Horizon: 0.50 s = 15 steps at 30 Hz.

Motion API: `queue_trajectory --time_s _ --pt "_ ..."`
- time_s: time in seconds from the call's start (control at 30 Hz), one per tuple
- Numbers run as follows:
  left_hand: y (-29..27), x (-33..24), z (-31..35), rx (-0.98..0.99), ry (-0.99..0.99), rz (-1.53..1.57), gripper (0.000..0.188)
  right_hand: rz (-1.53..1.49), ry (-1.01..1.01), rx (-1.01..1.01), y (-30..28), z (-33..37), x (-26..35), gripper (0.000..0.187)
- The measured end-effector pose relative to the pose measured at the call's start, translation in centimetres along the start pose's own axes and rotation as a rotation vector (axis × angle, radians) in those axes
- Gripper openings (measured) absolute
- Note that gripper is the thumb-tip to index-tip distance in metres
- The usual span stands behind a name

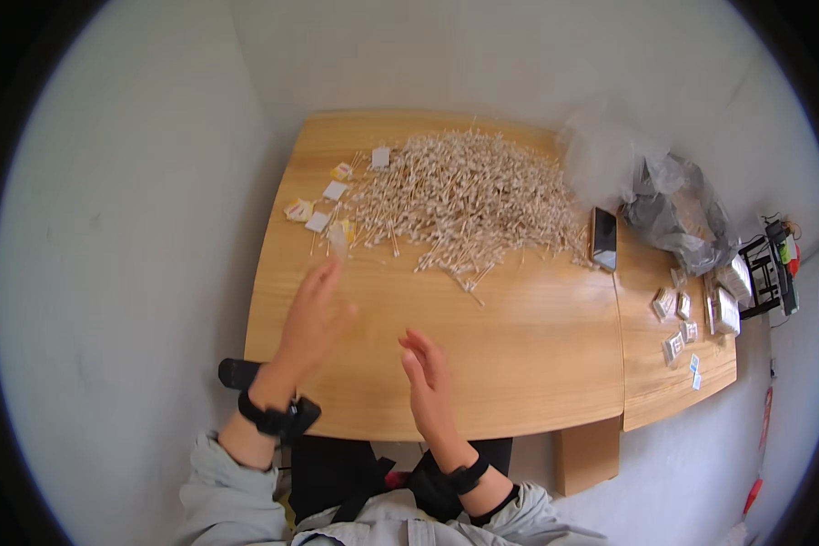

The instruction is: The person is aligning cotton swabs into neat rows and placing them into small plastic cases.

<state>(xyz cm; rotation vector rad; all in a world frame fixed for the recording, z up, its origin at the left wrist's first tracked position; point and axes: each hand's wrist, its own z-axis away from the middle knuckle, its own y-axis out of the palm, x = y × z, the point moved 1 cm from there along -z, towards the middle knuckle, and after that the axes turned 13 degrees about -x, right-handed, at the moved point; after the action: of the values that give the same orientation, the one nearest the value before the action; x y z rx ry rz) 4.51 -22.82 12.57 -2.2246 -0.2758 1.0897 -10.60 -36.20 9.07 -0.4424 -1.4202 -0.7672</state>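
My left hand (309, 314) reaches over the left side of the table. Its fingertips are closed on what looks like a small clear plastic bag (338, 239), slightly blurred. Beside the bag lie small white square cards (317, 221) and crumpled yellow-and-white packets (298, 210). My right hand (426, 382) hovers above the table's near edge, its fingers loosely extended and nothing visible in them. Beyond both hands spreads a large heap of cotton swabs (473, 196), with wooden sticks and white tips. A few loose swabs lie around the heap's edge.
A phone (603, 239) lies right of the heap. Behind it are a clear plastic bag (601, 159) and a grey plastic bag (678, 214). Several small packs (673, 347) sit on the right table section (642, 391). A cardboard box (587, 457) stands below.
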Motion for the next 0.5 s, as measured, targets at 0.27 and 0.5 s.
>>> queue_trajectory --time_s 0.27,0.5 --pt "-1.9 -7.2 11.0 0.109 -0.110 0.172 0.039 -0.240 0.504 0.146 3.2 1.7 -0.9 0.028" --pt "-2.3 -3.4 11.0 -0.334 -0.671 0.406 0.013 -0.105 0.435 0.442 2.3 3.1 -1.8 0.023"
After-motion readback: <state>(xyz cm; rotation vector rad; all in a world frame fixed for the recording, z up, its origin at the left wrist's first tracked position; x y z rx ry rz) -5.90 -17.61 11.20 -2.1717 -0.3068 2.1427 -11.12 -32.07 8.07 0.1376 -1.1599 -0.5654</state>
